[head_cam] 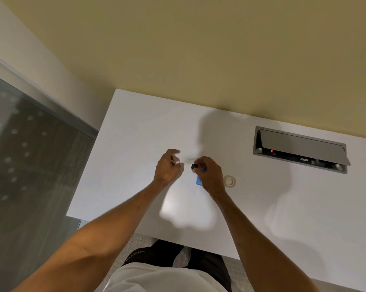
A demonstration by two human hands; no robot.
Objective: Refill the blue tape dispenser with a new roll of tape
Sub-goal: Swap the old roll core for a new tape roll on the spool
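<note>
My right hand (210, 174) grips the blue tape dispenser (198, 181) above the white table (135, 133). Most of the dispenser is hidden by the fingers; its black end (194, 167) sticks out to the left. My left hand (167, 166) is a short way to the left, with its fingers pinched on a small pale, see-through piece (174, 160) that I cannot identify. A faint blur runs between the two hands. A roll of tape (229, 181) lies flat on the table just right of my right hand.
A grey cable hatch (300, 149) with its lid raised is set into the table at the back right. A beige wall rises behind the table. The table's left edge drops to a grey floor (30, 165). My legs are at the table's near edge.
</note>
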